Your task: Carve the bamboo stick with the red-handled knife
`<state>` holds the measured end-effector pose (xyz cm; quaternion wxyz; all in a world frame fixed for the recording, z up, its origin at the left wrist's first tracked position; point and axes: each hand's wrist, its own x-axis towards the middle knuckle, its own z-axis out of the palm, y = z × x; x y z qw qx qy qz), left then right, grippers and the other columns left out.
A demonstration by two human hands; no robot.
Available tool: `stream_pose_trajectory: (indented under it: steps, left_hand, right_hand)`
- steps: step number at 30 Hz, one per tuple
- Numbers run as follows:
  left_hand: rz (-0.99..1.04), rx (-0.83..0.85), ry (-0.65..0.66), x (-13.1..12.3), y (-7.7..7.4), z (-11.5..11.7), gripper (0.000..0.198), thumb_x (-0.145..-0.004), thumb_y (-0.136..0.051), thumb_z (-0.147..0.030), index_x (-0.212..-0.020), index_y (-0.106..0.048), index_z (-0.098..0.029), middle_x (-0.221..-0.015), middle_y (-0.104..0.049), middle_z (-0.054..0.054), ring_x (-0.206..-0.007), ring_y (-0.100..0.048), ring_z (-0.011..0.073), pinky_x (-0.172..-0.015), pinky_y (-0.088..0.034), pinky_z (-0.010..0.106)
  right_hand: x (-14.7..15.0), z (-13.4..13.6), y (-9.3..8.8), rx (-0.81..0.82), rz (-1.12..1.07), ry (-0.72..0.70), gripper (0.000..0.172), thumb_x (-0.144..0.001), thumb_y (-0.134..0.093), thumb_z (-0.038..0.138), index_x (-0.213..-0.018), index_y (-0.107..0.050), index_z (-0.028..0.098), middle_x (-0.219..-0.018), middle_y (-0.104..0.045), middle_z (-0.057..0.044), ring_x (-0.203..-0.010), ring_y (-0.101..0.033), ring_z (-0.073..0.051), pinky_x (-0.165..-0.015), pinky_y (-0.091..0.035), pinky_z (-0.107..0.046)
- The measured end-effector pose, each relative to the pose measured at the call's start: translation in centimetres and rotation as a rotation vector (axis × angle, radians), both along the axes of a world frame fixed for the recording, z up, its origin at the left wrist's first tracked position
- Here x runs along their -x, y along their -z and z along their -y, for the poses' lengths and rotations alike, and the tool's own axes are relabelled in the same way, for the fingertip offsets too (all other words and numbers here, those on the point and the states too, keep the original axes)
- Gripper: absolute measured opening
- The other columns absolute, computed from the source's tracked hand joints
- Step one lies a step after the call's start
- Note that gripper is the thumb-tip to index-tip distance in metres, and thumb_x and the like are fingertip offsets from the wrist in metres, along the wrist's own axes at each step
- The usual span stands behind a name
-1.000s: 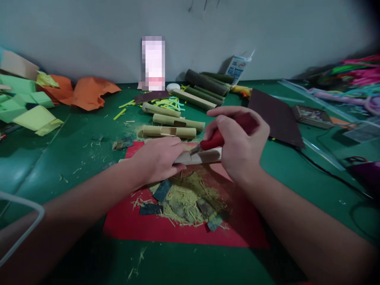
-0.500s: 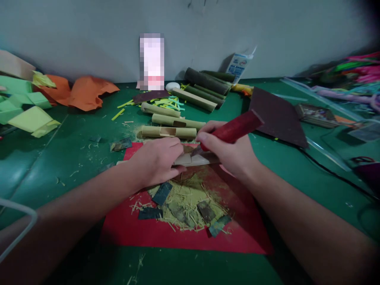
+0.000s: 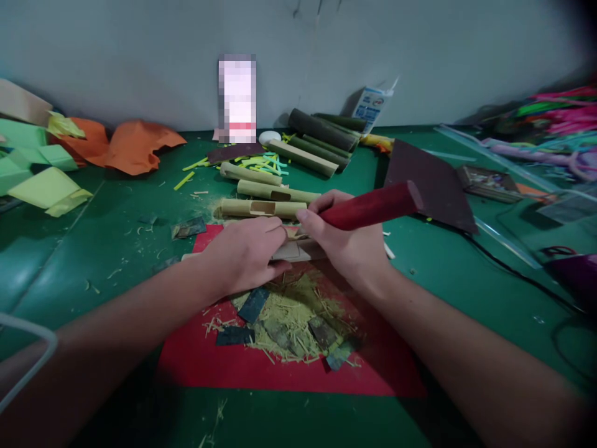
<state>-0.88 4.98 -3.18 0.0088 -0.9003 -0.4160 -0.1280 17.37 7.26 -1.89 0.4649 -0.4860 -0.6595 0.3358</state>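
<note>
Bamboo piece [image 3: 285, 251] — lying at the centre of the clock, running from nine to three across the far part of the red paper [image 3: 224, 372], and being worked around the thin line showing on its face, probably at a carving step. Pinning it firmly from nine o'clock with the left hand [image 3: 249, 252], curling fingers over the top and resting the thumb toward six. Gripping the red-handled tool [image 3: 373, 208] in the right hand [image 3: 353, 247], pointing its butt toward two o'clock and its blade toward eight — too hidden behind the fingers for telling if cutting or merely resting. Angling the left forearm back to eight, the right to four. Calling next, by judgement, for a steady push with left fingertips clear of the blade. Leaving loose shavings [image 3: 298, 300] lying at six, a notched tube [image 3: 233, 208] at eleven.
</note>
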Motion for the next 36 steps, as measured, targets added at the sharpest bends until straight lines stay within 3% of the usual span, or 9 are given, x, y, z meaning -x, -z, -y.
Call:
stream_pose_trajectory:
  steps: [4, 18, 25, 32, 36]
  left_hand:
    - [-0.004, 0.019, -0.007, 0.07, 0.14, -0.03, 0.027, -0.085, -0.067, -0.036, -0.101, -0.064, -0.014, -0.089, -0.064, 0.007, -0.085, -0.064, 0.0256, -0.064, -0.045, 0.034]
    - [-0.016, 0.020, 0.006, 0.00, -0.11, -0.15, 0.024, -0.086, -0.065, -0.036, -0.098, -0.064, -0.015, -0.093, -0.065, 0.008, -0.089, -0.064, 0.0255, -0.066, -0.046, 0.033]
    - [0.022, 0.025, -0.001, 0.13, -0.07, -0.49, 0.024, -0.085, -0.068, -0.037, -0.093, -0.066, -0.014, -0.087, -0.066, 0.007, -0.081, -0.064, 0.0240, -0.065, -0.046, 0.033]
    - [0.064, 0.045, 0.010, 0.31, -0.16, -0.47, 0.024, -0.086, -0.068, -0.034, -0.101, -0.069, -0.015, -0.086, -0.067, 0.006, -0.081, -0.064, 0.0230, -0.067, -0.046, 0.032]
    - [0.036, 0.031, 0.010, 0.31, -0.11, -0.59, 0.026, -0.086, -0.068, -0.036, -0.100, -0.070, -0.014, -0.085, -0.067, 0.007, -0.082, -0.064, 0.0237, -0.067, -0.047, 0.032]
  right_hand:
    - [0.20, -0.02, 0.39, -0.021, 0.024, -0.020, 0.012, -0.074, -0.063, 0.027, -0.066, -0.057, 0.021, -0.061, -0.054, 0.003, -0.056, -0.047, -0.011, -0.053, -0.037, -0.028]
    - [0.53, -0.57, 0.69, 0.029, 0.070, -0.071, 0.012, -0.069, -0.060, 0.027, -0.060, -0.053, 0.022, -0.061, -0.057, 0.002, -0.058, -0.050, -0.013, -0.053, -0.037, -0.028]
    - [0.86, -0.32, 1.06, 0.002, 0.049, -0.090, 0.020, -0.071, -0.058, 0.028, -0.056, -0.045, 0.023, -0.057, -0.048, 0.003, -0.056, -0.043, -0.012, -0.052, -0.035, -0.028]
    - [0.34, 0.05, 1.00, 0.069, -0.003, -0.114, 0.020, -0.071, -0.056, 0.025, -0.053, -0.046, 0.023, -0.053, -0.047, 0.003, -0.053, -0.041, -0.011, -0.050, -0.033, -0.029]
    - [0.30, -0.14, 0.96, 0.013, 0.003, -0.088, 0.020, -0.074, -0.057, 0.029, -0.056, -0.052, 0.022, -0.055, -0.048, 0.003, -0.054, -0.042, -0.011, -0.051, -0.033, -0.029]
